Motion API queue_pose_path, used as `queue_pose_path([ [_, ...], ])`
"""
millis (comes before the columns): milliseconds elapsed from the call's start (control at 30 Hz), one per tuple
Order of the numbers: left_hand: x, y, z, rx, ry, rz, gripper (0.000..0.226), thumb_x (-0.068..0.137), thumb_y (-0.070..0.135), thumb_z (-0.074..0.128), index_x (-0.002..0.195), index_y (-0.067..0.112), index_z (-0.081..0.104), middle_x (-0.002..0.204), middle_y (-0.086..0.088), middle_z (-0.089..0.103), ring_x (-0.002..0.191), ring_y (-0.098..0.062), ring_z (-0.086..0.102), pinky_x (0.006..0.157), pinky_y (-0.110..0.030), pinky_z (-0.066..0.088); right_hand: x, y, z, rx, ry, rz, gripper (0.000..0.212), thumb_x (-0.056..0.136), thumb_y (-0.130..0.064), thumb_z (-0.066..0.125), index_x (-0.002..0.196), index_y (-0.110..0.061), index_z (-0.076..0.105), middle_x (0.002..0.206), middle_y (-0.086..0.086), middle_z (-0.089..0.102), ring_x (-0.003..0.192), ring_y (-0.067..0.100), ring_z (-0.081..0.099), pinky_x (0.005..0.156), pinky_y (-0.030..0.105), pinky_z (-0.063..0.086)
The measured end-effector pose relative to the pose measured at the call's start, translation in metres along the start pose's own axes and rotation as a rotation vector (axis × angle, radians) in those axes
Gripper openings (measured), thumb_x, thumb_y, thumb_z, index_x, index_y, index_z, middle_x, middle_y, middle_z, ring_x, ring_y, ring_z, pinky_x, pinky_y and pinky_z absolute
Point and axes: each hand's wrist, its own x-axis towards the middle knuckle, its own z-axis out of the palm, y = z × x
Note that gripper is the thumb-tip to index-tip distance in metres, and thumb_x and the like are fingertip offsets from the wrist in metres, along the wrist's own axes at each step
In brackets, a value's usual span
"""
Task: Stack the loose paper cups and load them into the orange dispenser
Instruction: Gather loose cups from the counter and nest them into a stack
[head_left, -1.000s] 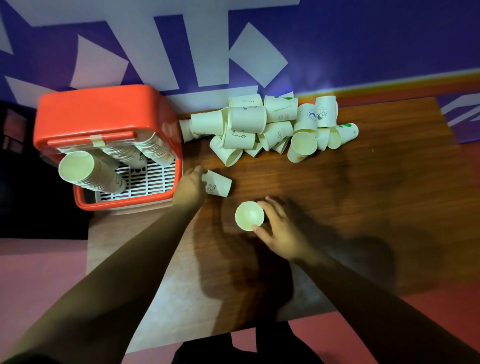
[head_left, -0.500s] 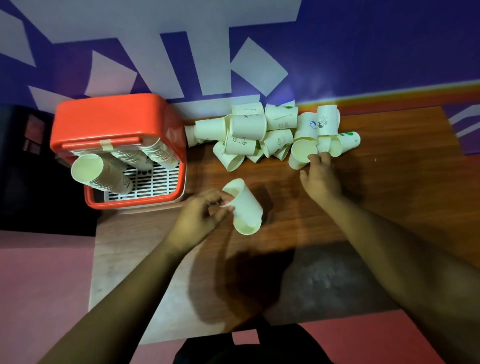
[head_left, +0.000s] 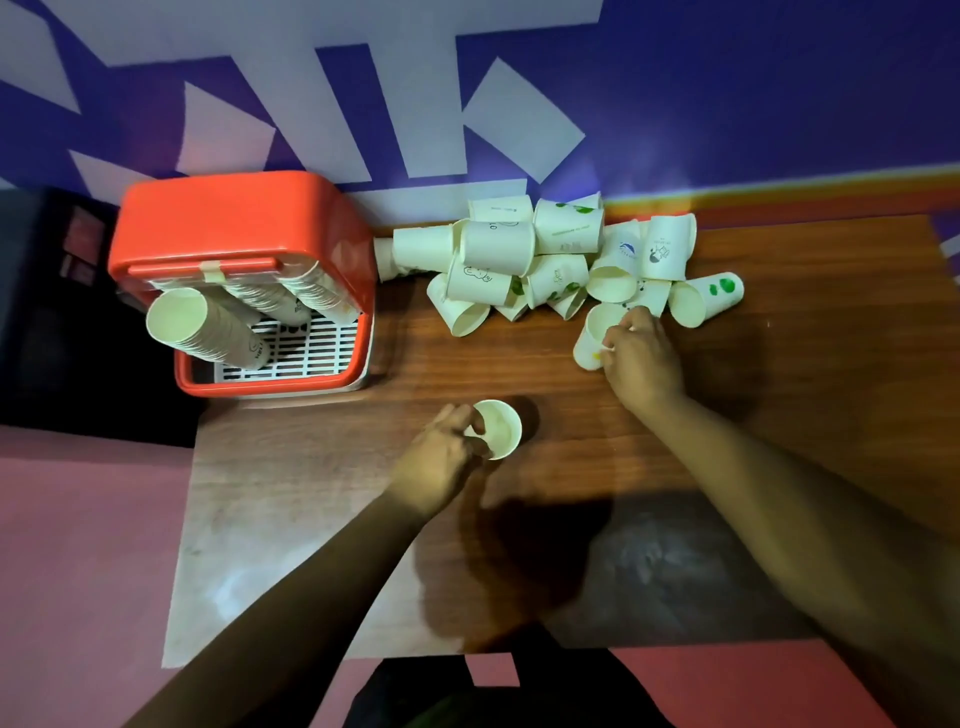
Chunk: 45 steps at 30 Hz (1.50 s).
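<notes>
A heap of loose paper cups (head_left: 550, 265) lies against the wall at the back of the wooden table (head_left: 779, 415). My left hand (head_left: 441, 457) grips an upright cup (head_left: 501, 428) by its rim near the table's middle, its mouth facing up. My right hand (head_left: 641, 358) pinches another cup (head_left: 595, 335) at the heap's front right edge. The orange dispenser (head_left: 239, 234) stands at the table's back left; stacks of cups (head_left: 208, 327) stick out of its front over a white grille.
The blue and white wall runs right behind the cups. The table's left edge lies just beside the dispenser, with a dark object (head_left: 47, 291) and pink floor (head_left: 78, 545) beyond. The near part of the table is in my arms' shadow.
My left hand has set its cup upright, mouth up, lower on the table. My right hand has pulled a cup out of the heap's front edge toward me.
</notes>
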Motion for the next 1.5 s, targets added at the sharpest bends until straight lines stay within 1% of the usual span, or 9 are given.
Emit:
queue_pose_path([
  [300, 0.008, -0.011, -0.023, -0.074, 0.087, -0.070, 0.033, 0.086, 0.039, 0.060, 0.106, 0.014, 0.068, 0.105, -0.004, 0.057, 0.097, -0.024, 0.054, 0.084, -0.036, 0.044, -0.066, -0.025, -0.033, 0.512, 0.155, -0.070, 0.016, 0.067, -0.009, 0.082, 0.066, -0.012, 0.066, 0.130, 0.013, 0.046, 0.123, 0.025, 0.046, 0.100, 0.026, 0.036],
  [467, 0.056, -0.030, -0.064, -0.133, 0.270, -0.349, 0.027, 0.088, 0.018, 0.064, 0.113, 0.007, 0.064, 0.110, -0.011, 0.056, 0.106, -0.029, 0.054, 0.093, -0.042, 0.047, -0.076, -0.057, -0.042, 0.698, 0.024, -0.195, 0.014, 0.072, -0.015, 0.075, 0.069, -0.016, 0.062, 0.144, 0.007, 0.043, 0.132, 0.021, 0.046, 0.106, 0.037, 0.040],
  [567, 0.092, -0.035, -0.080, -0.128, 0.312, -0.372, 0.041, 0.085, 0.018, 0.069, 0.123, 0.007, 0.061, 0.120, -0.013, 0.055, 0.113, -0.031, 0.054, 0.100, -0.043, 0.046, -0.078, -0.074, -0.042, 0.674, -0.025, -0.220, 0.016, 0.074, -0.031, 0.069, 0.086, -0.023, 0.065, 0.141, -0.002, 0.046, 0.128, 0.018, 0.049, 0.101, 0.044, 0.043],
  [733, 0.132, -0.038, -0.082, -0.057, 0.119, -0.477, 0.074, 0.078, 0.027, 0.081, 0.139, 0.007, 0.043, 0.141, -0.016, 0.042, 0.130, -0.033, 0.043, 0.108, -0.043, 0.038, -0.081, -0.086, -0.036, 0.583, -0.141, -0.175, 0.075, 0.073, -0.038, 0.079, 0.139, -0.027, 0.044, 0.136, -0.005, 0.050, 0.126, 0.015, 0.046, 0.104, 0.042, 0.041],
  [933, 0.134, -0.053, -0.066, -0.021, -0.027, -0.452, 0.096, 0.073, 0.029, 0.087, 0.147, 0.002, 0.031, 0.150, -0.018, 0.036, 0.140, -0.034, 0.035, 0.115, -0.043, 0.033, -0.087, -0.089, -0.002, 0.245, -0.247, -0.349, 0.085, 0.079, -0.038, 0.075, 0.149, -0.020, 0.031, 0.147, 0.001, 0.042, 0.135, 0.022, 0.039, 0.112, 0.035, 0.030],
  [1100, 0.136, -0.041, -0.060, -0.200, 0.084, -0.431, 0.103, 0.081, 0.050, 0.077, 0.157, 0.017, 0.014, 0.157, -0.013, 0.028, 0.144, -0.031, 0.029, 0.115, -0.045, 0.033, -0.092, -0.087, 0.022, 0.212, -0.228, -0.397, 0.081, 0.077, -0.040, 0.075, 0.145, -0.020, 0.037, 0.149, -0.004, 0.039, 0.134, 0.020, 0.039, 0.110, 0.042, 0.035],
  [1200, 0.141, -0.035, -0.059, -0.244, 0.176, -0.411, 0.100, 0.082, 0.054, 0.073, 0.157, 0.026, 0.013, 0.151, -0.016, 0.031, 0.141, -0.034, 0.033, 0.115, -0.047, 0.033, -0.085, -0.087, 0.012, 0.357, -0.211, -0.293, 0.077, 0.081, -0.051, 0.068, 0.145, -0.020, 0.039, 0.150, -0.002, 0.038, 0.137, 0.020, 0.035, 0.114, 0.038, 0.030],
  [1333, 0.154, -0.033, -0.057, -0.184, 0.162, -0.455, 0.087, 0.085, 0.050, 0.072, 0.152, 0.018, 0.027, 0.142, -0.018, 0.038, 0.134, -0.036, 0.039, 0.109, -0.045, 0.038, -0.068, -0.066, 0.002, 0.350, 0.110, 0.048, 0.055, 0.084, -0.045, 0.063, 0.126, -0.011, 0.054, 0.128, 0.011, 0.050, 0.115, 0.032, 0.051, 0.095, 0.044, 0.047],
  [1500, 0.158, -0.035, -0.050, -0.055, 0.080, -0.457, 0.070, 0.082, 0.032, 0.079, 0.138, 0.012, 0.042, 0.137, -0.017, 0.044, 0.127, -0.036, 0.046, 0.101, -0.050, 0.045, -0.061, -0.046, 0.013, 0.138, -0.171, 0.232, 0.068, 0.084, -0.047, 0.066, 0.135, -0.010, 0.042, 0.133, 0.014, 0.045, 0.122, 0.032, 0.043, 0.098, 0.042, 0.041],
])
